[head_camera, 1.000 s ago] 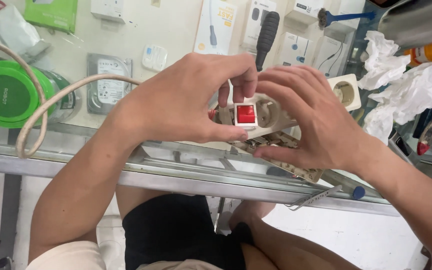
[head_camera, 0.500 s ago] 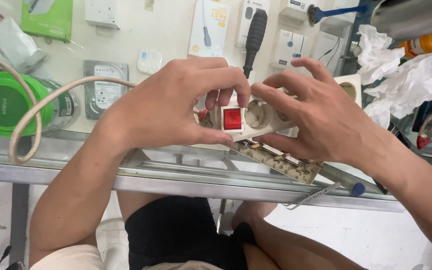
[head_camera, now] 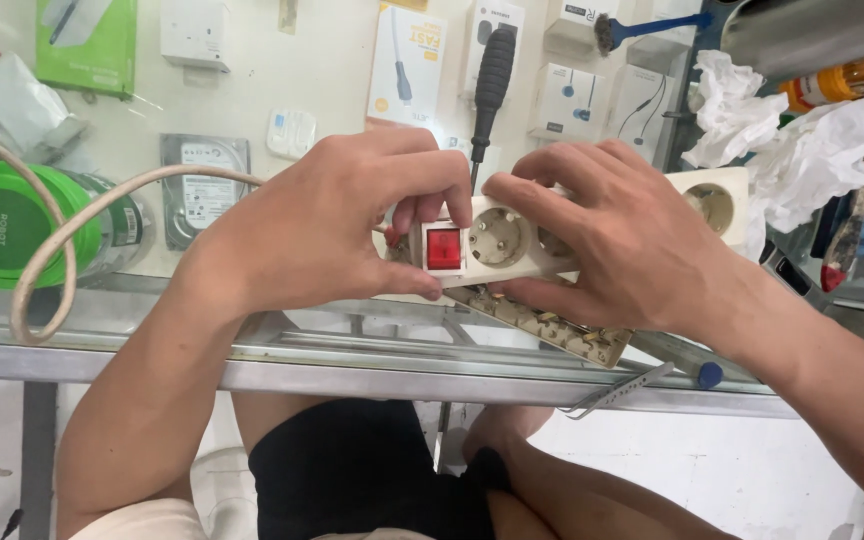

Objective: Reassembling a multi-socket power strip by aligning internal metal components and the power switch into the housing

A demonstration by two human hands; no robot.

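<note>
A cream power strip [head_camera: 512, 240] with round sockets and a red rocker switch [head_camera: 443, 248] is held over a glass counter. My left hand [head_camera: 322, 225] grips the strip's switch end, with thumb and fingers pinched around the red switch. My right hand [head_camera: 622, 245] wraps over the strip's middle from above and below. A second beige strip part [head_camera: 552, 328] lies on the glass just under the held one. The strip's beige cable [head_camera: 62, 240] loops away to the left.
A black-handled screwdriver [head_camera: 492, 75] lies behind the hands. Under the glass [head_camera: 252, 330] sit a green round case [head_camera: 2, 225], a hard drive [head_camera: 202, 185] and small boxed accessories [head_camera: 407, 60]. Crumpled white tissue [head_camera: 812, 150] is at the right. A blue-tipped tool [head_camera: 697, 372] rests at the counter edge.
Both hands have turned the power strip so its socket face and red switch show more fully. The right hand's fingers have slid over the strip's top.
</note>
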